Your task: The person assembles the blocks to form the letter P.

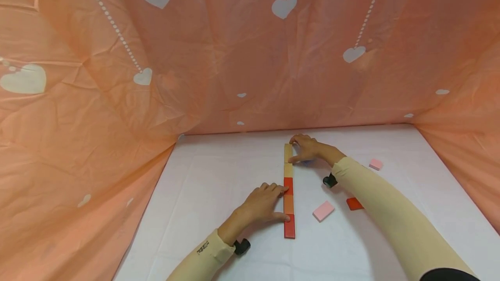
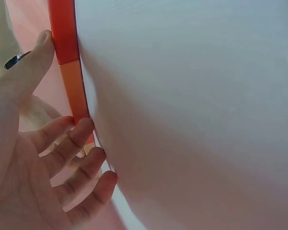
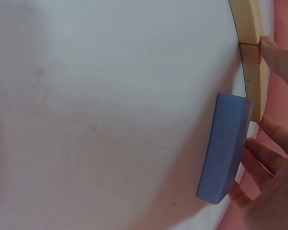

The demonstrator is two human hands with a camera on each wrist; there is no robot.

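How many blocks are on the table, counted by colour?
Red blocks: 3 (two in the line, one loose)
Orange block: 1
Tan blocks: 2
Pink blocks: 2
Blue block: 1, under the right hand
Total: 9 blocks
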